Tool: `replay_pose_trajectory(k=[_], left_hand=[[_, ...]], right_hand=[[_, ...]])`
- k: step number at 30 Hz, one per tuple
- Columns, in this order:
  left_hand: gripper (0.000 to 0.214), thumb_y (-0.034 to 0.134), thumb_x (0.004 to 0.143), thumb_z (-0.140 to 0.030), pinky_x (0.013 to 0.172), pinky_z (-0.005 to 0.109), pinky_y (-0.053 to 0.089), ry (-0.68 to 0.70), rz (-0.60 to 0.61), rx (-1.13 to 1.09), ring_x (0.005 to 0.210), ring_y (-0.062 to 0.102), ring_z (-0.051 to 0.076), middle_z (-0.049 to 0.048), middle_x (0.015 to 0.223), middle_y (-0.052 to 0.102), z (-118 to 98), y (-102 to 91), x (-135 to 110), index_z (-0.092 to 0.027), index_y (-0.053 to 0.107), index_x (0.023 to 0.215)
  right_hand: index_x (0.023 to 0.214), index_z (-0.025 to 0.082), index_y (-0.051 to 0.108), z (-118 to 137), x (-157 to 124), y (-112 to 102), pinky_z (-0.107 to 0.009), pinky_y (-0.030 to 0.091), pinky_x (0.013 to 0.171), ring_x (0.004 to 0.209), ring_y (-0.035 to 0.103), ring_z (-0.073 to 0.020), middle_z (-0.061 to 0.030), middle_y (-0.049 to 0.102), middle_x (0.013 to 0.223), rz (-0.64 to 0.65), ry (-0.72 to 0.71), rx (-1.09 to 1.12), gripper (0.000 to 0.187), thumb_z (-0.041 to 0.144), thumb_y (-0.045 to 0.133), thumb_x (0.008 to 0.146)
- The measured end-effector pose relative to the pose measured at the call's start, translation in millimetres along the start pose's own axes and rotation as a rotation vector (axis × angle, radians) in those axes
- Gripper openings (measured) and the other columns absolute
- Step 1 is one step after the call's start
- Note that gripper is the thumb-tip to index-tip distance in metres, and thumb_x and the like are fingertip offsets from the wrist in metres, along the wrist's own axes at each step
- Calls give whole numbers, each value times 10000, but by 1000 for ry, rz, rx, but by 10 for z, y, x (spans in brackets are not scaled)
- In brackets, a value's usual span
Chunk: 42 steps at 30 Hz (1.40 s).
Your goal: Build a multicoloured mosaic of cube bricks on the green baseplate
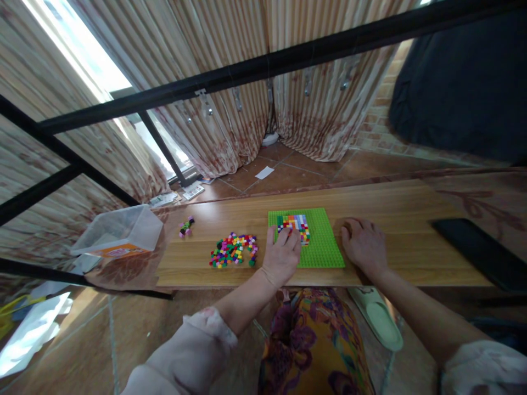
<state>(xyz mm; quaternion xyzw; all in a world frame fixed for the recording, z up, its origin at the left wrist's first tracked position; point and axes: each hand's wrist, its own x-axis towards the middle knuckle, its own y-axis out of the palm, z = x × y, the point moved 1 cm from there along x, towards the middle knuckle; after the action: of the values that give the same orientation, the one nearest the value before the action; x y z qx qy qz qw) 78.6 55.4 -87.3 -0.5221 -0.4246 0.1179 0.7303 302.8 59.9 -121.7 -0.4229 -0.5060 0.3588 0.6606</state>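
Note:
My left hand is over the left part of a green studded baseplate. Its thumb and fingers are apart and bent downward, with the fingertips at a block of small multicoloured bricks fixed on the plate. The hand covers part of that block, and I make out no loose brick in it. On the wooden table just right of the plate rests my right hand, loosely bent, with nothing visible in it. A pile of loose small bricks in many colours lies left of my left hand.
A small cluster of pink, green and dark bricks lies farther left on the table. Beyond the left end stands a clear plastic bin. A dark flat object lies at the right end. A black metal bar crosses above.

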Motion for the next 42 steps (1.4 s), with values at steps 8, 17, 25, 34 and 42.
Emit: replay_pose_trajectory(k=[8, 17, 25, 34, 42], left_hand=[[264, 386, 922, -141, 1034, 466, 323, 11, 53, -13, 1059, 514, 188, 49, 1150, 625, -6, 0, 44, -196, 604, 1061], [400, 440, 889, -180, 999, 420, 371, -222, -22, -335, 1177, 459, 225, 57, 1302, 556, 89, -143, -95, -212, 483, 1286], [242, 491, 852, -176, 915, 407, 437, -646, -166, -367, 1029, 552, 228, 72, 1068, 637, 357, -341, -902, -212, 585, 1072], [196, 556, 828, -234, 847, 388, 460, -764, -46, -227, 945, 556, 238, 75, 971, 633, 337, -306, -1118, -174, 584, 1011], [179, 520, 850, -216, 848, 401, 453, -736, 63, -152, 920, 550, 245, 75, 943, 627, 348, -167, -923, -182, 624, 991]], right_hand=[[1083, 140, 620, -1, 4, -1, -389, 361, 793, 963, 525, -295, -147, 630, 1102, 3, -4, -10, 348, 295, 362, 908], [1087, 133, 620, -11, 2, 4, -393, 369, 799, 970, 530, -291, -150, 627, 1109, -8, -6, -3, 335, 279, 376, 909], [1067, 130, 627, -21, -2, 0, -397, 377, 785, 949, 537, -302, -156, 636, 1090, -6, -8, -11, 343, 302, 376, 910], [1065, 116, 627, -23, -13, 10, -383, 376, 765, 943, 542, -307, -168, 633, 1078, -11, -27, -14, 361, 311, 364, 913], [1078, 126, 624, -19, -7, -2, -375, 380, 745, 935, 546, -306, -156, 636, 1075, -13, -20, -34, 355, 317, 375, 912]])
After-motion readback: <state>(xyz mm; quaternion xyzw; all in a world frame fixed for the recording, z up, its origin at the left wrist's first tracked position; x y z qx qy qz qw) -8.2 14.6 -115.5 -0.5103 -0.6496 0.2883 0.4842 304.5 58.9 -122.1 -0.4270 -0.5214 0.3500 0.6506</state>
